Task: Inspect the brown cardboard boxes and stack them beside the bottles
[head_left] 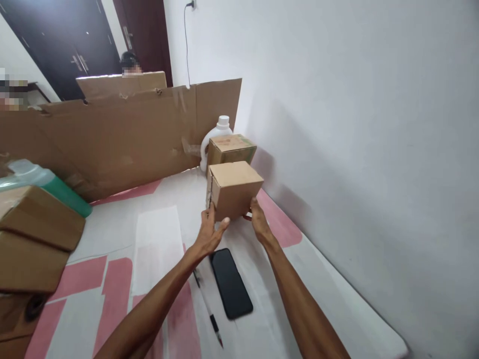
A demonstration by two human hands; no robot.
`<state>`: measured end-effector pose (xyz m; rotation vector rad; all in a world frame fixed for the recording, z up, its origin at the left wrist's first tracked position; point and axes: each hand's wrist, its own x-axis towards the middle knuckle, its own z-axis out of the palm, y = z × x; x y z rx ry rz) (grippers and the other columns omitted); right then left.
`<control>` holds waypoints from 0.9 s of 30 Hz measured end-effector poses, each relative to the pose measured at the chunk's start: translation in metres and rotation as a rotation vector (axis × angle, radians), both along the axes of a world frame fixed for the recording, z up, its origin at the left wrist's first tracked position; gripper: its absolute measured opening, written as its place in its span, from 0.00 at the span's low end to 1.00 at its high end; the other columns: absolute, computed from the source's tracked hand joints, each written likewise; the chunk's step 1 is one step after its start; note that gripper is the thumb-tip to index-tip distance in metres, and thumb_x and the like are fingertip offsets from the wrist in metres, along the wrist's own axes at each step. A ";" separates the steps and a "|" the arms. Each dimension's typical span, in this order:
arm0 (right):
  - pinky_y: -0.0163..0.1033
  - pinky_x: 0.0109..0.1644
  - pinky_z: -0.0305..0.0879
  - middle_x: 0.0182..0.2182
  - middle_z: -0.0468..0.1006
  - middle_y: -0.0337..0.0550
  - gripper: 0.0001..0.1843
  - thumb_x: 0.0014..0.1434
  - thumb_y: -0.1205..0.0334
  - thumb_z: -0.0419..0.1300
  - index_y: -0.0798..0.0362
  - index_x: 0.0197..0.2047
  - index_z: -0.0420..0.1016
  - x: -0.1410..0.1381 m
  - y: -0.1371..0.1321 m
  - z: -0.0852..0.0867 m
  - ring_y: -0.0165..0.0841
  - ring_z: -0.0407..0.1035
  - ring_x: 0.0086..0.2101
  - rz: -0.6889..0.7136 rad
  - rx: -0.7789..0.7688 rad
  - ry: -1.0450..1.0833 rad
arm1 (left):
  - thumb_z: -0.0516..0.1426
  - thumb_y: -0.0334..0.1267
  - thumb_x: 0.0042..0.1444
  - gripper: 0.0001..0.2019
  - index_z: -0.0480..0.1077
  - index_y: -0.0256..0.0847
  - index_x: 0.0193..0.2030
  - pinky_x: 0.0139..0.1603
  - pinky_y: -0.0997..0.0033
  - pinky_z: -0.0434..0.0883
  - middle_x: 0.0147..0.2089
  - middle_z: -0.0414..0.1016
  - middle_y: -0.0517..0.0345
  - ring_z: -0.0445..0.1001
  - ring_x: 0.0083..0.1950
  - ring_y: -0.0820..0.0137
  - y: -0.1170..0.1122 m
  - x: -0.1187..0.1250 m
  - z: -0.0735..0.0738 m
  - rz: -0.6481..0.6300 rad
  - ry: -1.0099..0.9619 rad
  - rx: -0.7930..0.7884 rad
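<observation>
A small brown cardboard box (239, 197) is held between my two hands, slightly tilted. My left hand (210, 232) grips its lower left side, with the thumb pointing toward the front face. At the lower right edge, my right hand (259, 219) has its thumb against the box and its other fingers partly hidden beneath. Right behind stands another cardboard box (234, 145) with printing on its top. Below my hands lie a black smartphone (232, 284) and a pen (209, 311) with a black grip.
A white jug (223, 124) stands behind the boxes, against a cardboard partition (130, 144). At left are stacked cardboard boxes (33, 249) and a bottle of green liquid (65, 192). A white wall (355, 149) bounds the right. A person's head (130, 62) shows beyond the partition.
</observation>
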<state>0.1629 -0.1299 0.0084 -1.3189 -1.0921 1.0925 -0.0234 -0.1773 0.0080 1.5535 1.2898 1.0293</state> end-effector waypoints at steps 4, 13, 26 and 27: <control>0.57 0.61 0.72 0.68 0.70 0.52 0.46 0.61 0.22 0.49 0.45 0.70 0.69 0.034 0.043 -0.011 0.50 0.66 0.65 -0.044 0.015 0.031 | 0.54 0.65 0.63 0.47 0.43 0.39 0.79 0.76 0.45 0.57 0.72 0.53 0.35 0.56 0.76 0.49 0.049 0.035 -0.015 -0.048 0.025 -0.008; 0.51 0.49 0.77 0.60 0.76 0.56 0.47 0.56 0.22 0.52 0.50 0.62 0.72 0.049 0.091 -0.025 0.48 0.74 0.54 -0.174 -0.030 0.043 | 0.54 0.61 0.64 0.47 0.43 0.31 0.78 0.80 0.48 0.48 0.77 0.48 0.29 0.50 0.80 0.48 0.087 0.057 -0.015 -0.120 0.069 -0.006; 0.49 0.41 0.77 0.46 0.81 0.51 0.30 0.58 0.33 0.62 0.50 0.49 0.76 -0.062 -0.065 -0.013 0.44 0.78 0.43 0.137 -0.020 -0.205 | 0.52 0.47 0.71 0.29 0.52 0.53 0.76 0.60 0.52 0.78 0.67 0.66 0.44 0.74 0.63 0.58 -0.187 -0.102 0.001 0.402 0.129 0.078; 0.48 0.40 0.77 0.44 0.82 0.50 0.29 0.59 0.34 0.61 0.50 0.49 0.77 -0.084 -0.083 -0.011 0.43 0.79 0.40 0.244 -0.029 -0.219 | 0.52 0.44 0.71 0.29 0.50 0.56 0.77 0.63 0.49 0.76 0.69 0.65 0.46 0.71 0.67 0.57 -0.223 -0.119 0.014 0.492 0.179 0.118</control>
